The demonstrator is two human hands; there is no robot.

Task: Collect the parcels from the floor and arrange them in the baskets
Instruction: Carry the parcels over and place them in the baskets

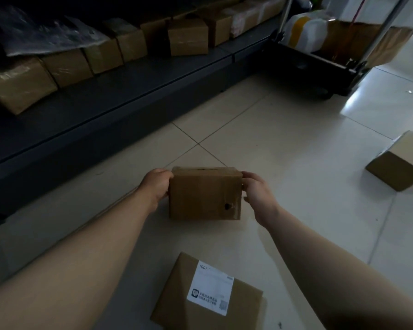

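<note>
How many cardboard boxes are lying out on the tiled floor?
3. One box sits in the middle, gripped between both hands; one with a white label lies nearest the camera; one is at the right edge. Others may lie out of frame.

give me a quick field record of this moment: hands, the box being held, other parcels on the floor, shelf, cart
left hand: on the left side of the held box
right hand: on the right side of the same box
held box: plain brown carton between both hands; whether it is off the tiles is unclear
labelled parcel: on the floor nearest the camera, white label up
far parcel: on the floor at right, tilted
shelf: dark, low, row of cartons on it
cart: black, top right, loaded
</note>
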